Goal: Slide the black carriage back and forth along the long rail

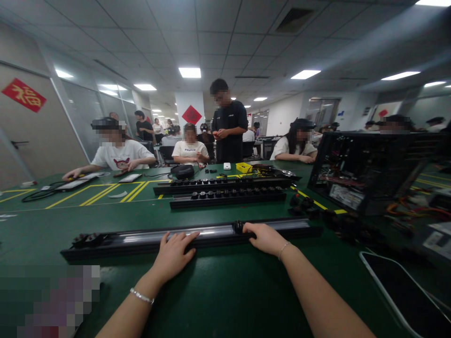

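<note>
A long black track (141,238) with a shiny silver channel lies across the green table in front of me. My left hand (173,257) rests on its near side with fingers spread, holding nothing. My right hand (266,238) has its fingers closed on a small black module (238,227) that sits in the channel, right of the middle. The fingertips partly cover it. Two more black modules (87,238) sit at the track's left end. Beyond it lie two similar black tracks (225,203), carrying rows of black round-topped modules.
Loose black modules (355,227) lie to the right, near an open computer case (373,173) with cables. A phone (405,291) is at the near right. Across the table are a yellow bin (244,167) and several people, one standing (229,126). The lower left is pixelated.
</note>
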A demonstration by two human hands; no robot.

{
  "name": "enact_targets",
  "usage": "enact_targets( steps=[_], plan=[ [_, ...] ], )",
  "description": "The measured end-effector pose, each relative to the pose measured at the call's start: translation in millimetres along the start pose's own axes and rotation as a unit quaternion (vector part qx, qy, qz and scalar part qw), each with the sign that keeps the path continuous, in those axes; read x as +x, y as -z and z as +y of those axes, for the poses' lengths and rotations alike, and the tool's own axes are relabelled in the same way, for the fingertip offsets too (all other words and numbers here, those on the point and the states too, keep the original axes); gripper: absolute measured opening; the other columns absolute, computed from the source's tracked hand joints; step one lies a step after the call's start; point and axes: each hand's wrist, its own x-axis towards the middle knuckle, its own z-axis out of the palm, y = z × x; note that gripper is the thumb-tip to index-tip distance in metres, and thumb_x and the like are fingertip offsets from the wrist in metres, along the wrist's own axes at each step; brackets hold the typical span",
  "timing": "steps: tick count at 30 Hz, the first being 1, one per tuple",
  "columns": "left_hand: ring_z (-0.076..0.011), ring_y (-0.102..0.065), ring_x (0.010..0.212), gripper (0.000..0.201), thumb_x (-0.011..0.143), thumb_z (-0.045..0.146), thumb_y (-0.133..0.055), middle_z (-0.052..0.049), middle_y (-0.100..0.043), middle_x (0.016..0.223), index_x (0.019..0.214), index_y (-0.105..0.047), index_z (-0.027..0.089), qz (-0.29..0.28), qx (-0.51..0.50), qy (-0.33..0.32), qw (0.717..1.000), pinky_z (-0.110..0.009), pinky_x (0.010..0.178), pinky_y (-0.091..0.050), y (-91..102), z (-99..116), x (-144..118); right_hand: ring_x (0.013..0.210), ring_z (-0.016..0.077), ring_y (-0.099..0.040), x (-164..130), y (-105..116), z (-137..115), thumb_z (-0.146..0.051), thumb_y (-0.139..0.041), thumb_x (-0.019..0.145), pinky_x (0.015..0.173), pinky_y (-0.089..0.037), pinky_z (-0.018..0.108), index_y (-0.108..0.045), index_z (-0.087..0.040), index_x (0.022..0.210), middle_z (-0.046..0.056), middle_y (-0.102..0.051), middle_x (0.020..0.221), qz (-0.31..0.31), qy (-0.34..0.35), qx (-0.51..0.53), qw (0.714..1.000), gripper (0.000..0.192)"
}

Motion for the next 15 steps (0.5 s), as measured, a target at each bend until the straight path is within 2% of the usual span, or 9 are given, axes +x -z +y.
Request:
enact_targets(
  steps=[7,15],
  plan=[
    [-0.0196,-0.053,0.105,0.047,0.081,0.037,-0.043,0.000,-0.061,0.105,0.128,-0.041,0.040,0.001,0.008,-0.002,1.000,-0.050,0.103,-0.016,-0.7,-0.2,-0.2,0.087,0.0173,-0.058,0.6,0.3,1.8,-0.015,-0.051,0.070,0.075,-0.037,0.025,-0.058,-0.025,0.094,0.001,-0.065,0.092,0.002,-0.002,0.008,1.000,0.027],
    [-0.0196,-0.052,0.105,0.046,0.082,0.037,-0.043,-0.001,-0.060,0.106,0.128,-0.041,0.039,0.002,-0.005,-0.003,1.000,-0.050,0.103,-0.014,-1.0,-1.2,0.2,0.090,0.0168,-0.058,-0.5,1.1,7.7,-0.015,-0.053,0.069,0.078,-0.037,0.025,-0.058,-0.026,0.096,0.000,-0.065,0.095,-0.004,-0.006,0.018,1.000,0.029]
  ],
)
